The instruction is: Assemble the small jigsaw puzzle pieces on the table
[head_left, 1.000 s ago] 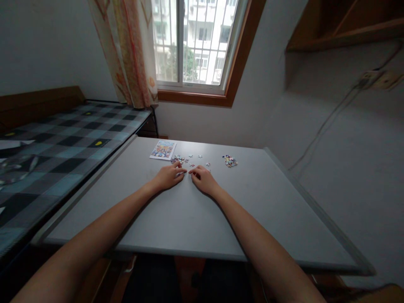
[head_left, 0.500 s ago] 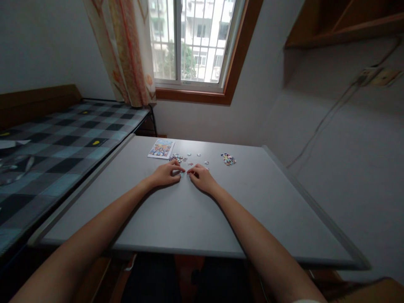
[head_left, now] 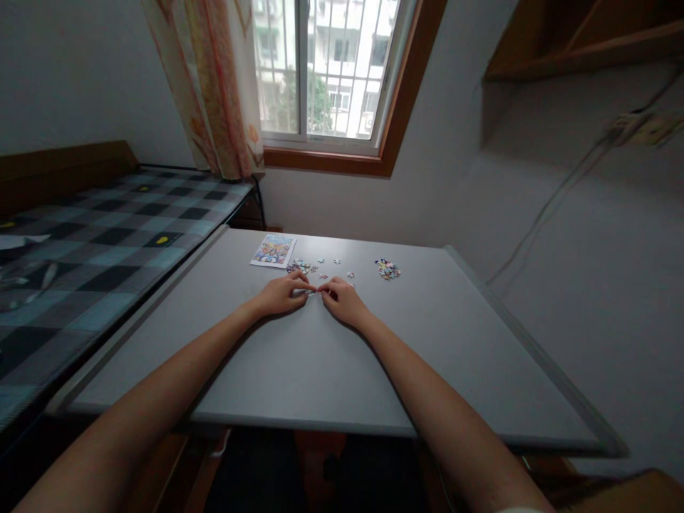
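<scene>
Both my hands rest on a grey table (head_left: 320, 363), fingertips meeting. My left hand (head_left: 282, 295) pinches a small jigsaw piece (head_left: 310, 291) at its fingertips, and my right hand (head_left: 342, 301) is curled with its fingertips pinched against the same spot. Just beyond them lie several loose jigsaw pieces (head_left: 302, 267), and a small heap of pieces (head_left: 387, 269) sits further right. A colourful picture card (head_left: 273, 251) lies flat at the far left of the pieces.
A bed with a checked blue and black cover (head_left: 107, 235) runs along the table's left edge. Behind the table are a barred window (head_left: 320, 71) and a patterned curtain (head_left: 214, 85). A wooden shelf (head_left: 588, 43) and a wall cable (head_left: 561, 192) are at right.
My two hands have drawn closer, so their fingertips now touch over the small piece. The view has shifted slightly.
</scene>
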Demonstrator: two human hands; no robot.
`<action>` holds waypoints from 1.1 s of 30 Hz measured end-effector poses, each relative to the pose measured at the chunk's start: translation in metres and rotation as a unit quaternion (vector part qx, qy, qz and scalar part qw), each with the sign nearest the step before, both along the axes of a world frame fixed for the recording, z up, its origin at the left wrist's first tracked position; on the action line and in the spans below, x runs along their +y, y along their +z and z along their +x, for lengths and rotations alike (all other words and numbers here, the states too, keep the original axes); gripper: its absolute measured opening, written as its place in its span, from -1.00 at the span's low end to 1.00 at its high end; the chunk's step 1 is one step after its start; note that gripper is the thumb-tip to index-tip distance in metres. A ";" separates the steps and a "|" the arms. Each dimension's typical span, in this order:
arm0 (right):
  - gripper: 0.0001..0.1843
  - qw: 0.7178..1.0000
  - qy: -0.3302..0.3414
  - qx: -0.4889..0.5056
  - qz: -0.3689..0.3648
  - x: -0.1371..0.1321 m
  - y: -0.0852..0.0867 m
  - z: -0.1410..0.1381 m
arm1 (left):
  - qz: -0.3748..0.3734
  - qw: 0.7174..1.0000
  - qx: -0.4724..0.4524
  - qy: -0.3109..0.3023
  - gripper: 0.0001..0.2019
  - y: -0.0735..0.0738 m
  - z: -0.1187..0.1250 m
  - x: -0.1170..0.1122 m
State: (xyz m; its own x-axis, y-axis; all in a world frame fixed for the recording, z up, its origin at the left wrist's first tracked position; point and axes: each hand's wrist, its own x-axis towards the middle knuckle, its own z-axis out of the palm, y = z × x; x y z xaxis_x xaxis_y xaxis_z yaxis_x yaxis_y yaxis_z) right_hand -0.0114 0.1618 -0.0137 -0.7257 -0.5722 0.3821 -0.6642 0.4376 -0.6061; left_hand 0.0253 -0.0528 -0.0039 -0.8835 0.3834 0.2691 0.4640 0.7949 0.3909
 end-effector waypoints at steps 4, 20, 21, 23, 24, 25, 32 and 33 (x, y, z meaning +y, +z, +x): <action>-0.79 1.000 0.005 -0.005 -0.001 0.000 0.002 0.001 | 0.006 1.000 0.010 -0.012 -0.73 -0.002 -0.001 -0.001; -0.81 1.000 0.001 -0.008 -0.012 -0.001 0.003 0.001 | 0.111 0.993 -0.033 -0.008 -0.77 -0.004 -0.008 -0.004; -0.83 1.000 -0.002 -0.010 -0.010 -0.001 0.004 0.002 | 0.119 0.992 -0.032 -0.006 -0.77 -0.003 -0.007 -0.003; -0.85 1.000 -0.004 -0.012 -0.005 -0.001 0.005 0.002 | 0.142 0.989 -0.032 0.005 -0.77 -0.002 -0.006 0.000; -0.85 1.000 -0.004 -0.013 -0.004 -0.001 0.005 0.002 | 0.154 0.987 -0.033 0.013 -0.77 -0.001 -0.005 0.002; -0.86 1.000 -0.004 -0.015 -0.005 -0.001 0.006 0.003 | 0.165 0.985 -0.036 0.019 -0.77 0.000 -0.004 0.005; -0.88 0.999 0.000 -0.038 -0.028 0.000 0.006 0.002 | 0.191 0.980 -0.048 0.023 -0.76 0.002 -0.001 0.016; -0.88 0.999 0.002 -0.038 -0.030 0.000 0.006 0.002 | 0.194 0.980 -0.047 0.025 -0.76 0.002 -0.001 0.015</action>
